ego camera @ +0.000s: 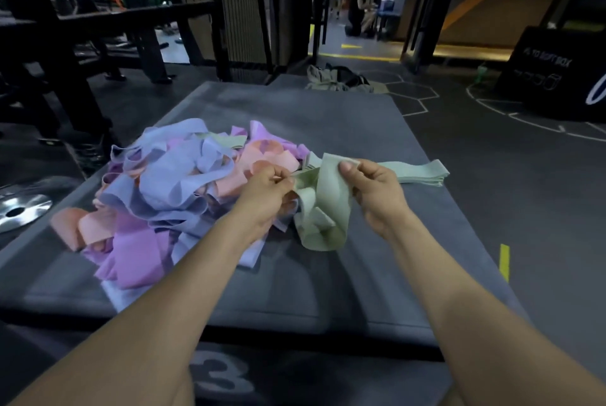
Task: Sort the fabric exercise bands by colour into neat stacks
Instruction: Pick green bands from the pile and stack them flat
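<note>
On the grey mat, beside the mixed heap, both hands pinch a crumpled green band, left hand, right hand; it seems mid-straightening, next needing flattening onto the green stack.

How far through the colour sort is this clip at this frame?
Early on. Done: one flat green stack lies on the grey mat, right of the pile. In hand: the left hand and right hand both pinch a crumpled green band, not yet flattened. Left: the mixed pile of blue, purple and peach bands, with some green in it, is unsorted.
</note>
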### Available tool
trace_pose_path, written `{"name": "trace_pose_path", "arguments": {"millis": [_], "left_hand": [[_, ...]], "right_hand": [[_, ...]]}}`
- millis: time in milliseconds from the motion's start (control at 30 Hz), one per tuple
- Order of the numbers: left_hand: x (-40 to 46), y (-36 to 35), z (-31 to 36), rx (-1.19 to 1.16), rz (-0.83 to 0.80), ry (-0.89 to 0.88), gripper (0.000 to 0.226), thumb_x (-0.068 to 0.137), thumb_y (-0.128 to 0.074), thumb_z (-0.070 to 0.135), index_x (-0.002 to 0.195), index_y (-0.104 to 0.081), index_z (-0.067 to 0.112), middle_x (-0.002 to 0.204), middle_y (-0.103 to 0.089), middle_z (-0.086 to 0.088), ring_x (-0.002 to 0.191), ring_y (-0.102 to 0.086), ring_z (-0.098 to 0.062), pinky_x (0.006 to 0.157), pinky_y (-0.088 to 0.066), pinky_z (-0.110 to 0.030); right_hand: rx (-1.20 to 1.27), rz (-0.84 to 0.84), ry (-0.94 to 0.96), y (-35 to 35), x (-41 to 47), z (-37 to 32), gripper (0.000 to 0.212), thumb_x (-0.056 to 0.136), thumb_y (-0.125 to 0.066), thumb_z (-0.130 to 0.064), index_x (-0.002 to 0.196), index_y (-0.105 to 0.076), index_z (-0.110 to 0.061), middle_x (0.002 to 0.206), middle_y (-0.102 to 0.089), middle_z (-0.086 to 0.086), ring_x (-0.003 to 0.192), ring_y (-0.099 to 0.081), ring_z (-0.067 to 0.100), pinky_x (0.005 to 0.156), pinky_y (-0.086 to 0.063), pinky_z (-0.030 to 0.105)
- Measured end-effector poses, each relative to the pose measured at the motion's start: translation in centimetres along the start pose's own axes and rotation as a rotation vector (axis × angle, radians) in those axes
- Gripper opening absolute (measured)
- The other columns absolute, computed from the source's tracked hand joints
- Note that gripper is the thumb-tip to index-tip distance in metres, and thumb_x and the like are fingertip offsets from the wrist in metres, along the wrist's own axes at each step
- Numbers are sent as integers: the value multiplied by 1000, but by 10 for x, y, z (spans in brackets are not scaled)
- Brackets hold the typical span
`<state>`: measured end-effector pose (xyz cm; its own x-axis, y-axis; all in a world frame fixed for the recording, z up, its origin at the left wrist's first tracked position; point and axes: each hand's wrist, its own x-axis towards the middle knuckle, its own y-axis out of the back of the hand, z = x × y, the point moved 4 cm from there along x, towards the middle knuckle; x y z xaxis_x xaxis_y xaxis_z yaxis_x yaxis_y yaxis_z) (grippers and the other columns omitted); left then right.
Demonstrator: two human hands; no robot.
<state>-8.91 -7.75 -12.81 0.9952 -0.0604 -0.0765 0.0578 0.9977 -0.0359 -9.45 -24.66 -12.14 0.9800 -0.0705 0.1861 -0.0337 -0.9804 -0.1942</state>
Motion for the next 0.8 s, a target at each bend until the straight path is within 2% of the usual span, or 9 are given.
{"name": "trace_pose_path", "arguments": {"millis": [100, 267, 333, 433, 567, 600, 667, 733, 800], "left_hand": [[-4, -4, 2, -125, -99, 82, 25, 96, -43, 2, 76, -51, 14, 76, -60, -6, 67, -59, -17, 61, -52, -29], [-15, -6, 9, -530, -332, 319, 26, 93, -42, 5, 76, -61, 6, 57, -54, 0, 44, -50, -7, 48, -51, -18], [-15, -3, 8, -345, -313, 290, 33, 94, -46, 12, 64, -59, 14, 50, -45, 5, 36, -39, -4, 40, -38, -13], [-7, 3, 2, 134, -183, 141, 31, 90, -57, 37, 66, -45, 22, 50, -33, 8, 43, -25, -8, 45, -23, -20], [-6, 3, 3, 208, -178, 124, 29, 76, -67, 53, 75, -54, 27, 60, -38, 9, 54, -29, -8, 52, -24, -22], [-9, 0, 5, 246, -239, 119, 24, 74, -72, 47, 83, -58, 28, 66, -46, 11, 59, -36, -6, 56, -28, -22], [-16, -6, 4, 382, -361, 82, 38, 71, -79, 26, 103, -60, 28, 89, -58, 13, 82, -52, -4, 69, -41, -21], [-11, -3, -1, 543, -272, -2, 45, 73, -75, 4, 105, -56, 29, 99, -58, 7, 92, -55, -9, 77, -49, -25], [-4, 2, -2, 599, -133, -107, 44, 77, -58, -11, 102, -56, 25, 103, -58, 1, 96, -56, -13, 77, -48, -24]], "right_hand": [[117, 45, -52, 0, 1, -2, 18, 92, -52, -7, 77, -63, -9, 59, -64, -6, 55, -56, 6, 54, -46, 17], [315, 138, -33, 10, 1, -12, 25, 95, -50, -11, 73, -63, -12, 60, -66, -5, 55, -60, 7, 57, -50, 19], [354, 197, -14, 15, 1, -16, 24, 96, -48, -13, 75, -59, -12, 59, -65, -6, 56, -59, 7, 58, -50, 20], [331, 317, 3, 27, 1, -17, 23, 95, -51, -15, 72, -57, -14, 56, -59, -8, 54, -52, 7, 54, -45, 20], [271, 421, 8, 36, 0, -13, 22, 93, -54, -13, 71, -57, -15, 56, -58, -8, 58, -49, 8, 56, -42, 23], [259, 446, 15, 39, 1, -13, 21, 93, -55, -11, 73, -57, -16, 60, -59, -7, 60, -51, 9, 58, -43, 23], [195, 498, 17, 46, 0, -13, 18, 93, -54, -11, 76, -56, -17, 70, -59, -4, 65, -51, 10, 61, -44, 24], [110, 555, -5, 56, -2, -12, 17, 94, -52, -11, 79, -55, -17, 74, -55, -2, 67, -50, 10, 62, -44, 25], [61, 611, -36, 67, -2, -7, 16, 95, -49, -8, 81, -53, -15, 74, -53, -1, 68, -50, 10, 63, -47, 26]]}}
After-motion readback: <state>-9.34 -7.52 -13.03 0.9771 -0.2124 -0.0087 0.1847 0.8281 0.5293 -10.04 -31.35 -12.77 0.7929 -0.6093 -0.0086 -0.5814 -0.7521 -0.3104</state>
